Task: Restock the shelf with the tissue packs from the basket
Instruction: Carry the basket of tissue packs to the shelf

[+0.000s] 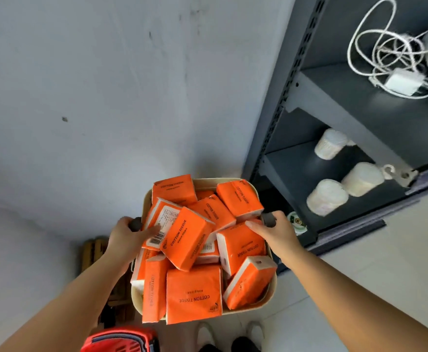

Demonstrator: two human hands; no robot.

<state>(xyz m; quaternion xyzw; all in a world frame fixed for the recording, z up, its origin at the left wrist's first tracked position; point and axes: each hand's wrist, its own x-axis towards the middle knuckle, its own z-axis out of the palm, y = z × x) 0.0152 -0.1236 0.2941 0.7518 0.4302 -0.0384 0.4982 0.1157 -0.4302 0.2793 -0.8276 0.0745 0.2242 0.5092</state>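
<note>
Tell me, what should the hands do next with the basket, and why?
Probably set the basket down near the shelf. The left hand and the right hand both grip its handles, so neither is free to lift a pack, and the packs are heaped in it.

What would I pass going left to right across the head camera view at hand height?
Left hand gripping a handle → basket heaped with orange tissue packs → right hand gripping the other handle → white rolls on the dark shelf.
</note>
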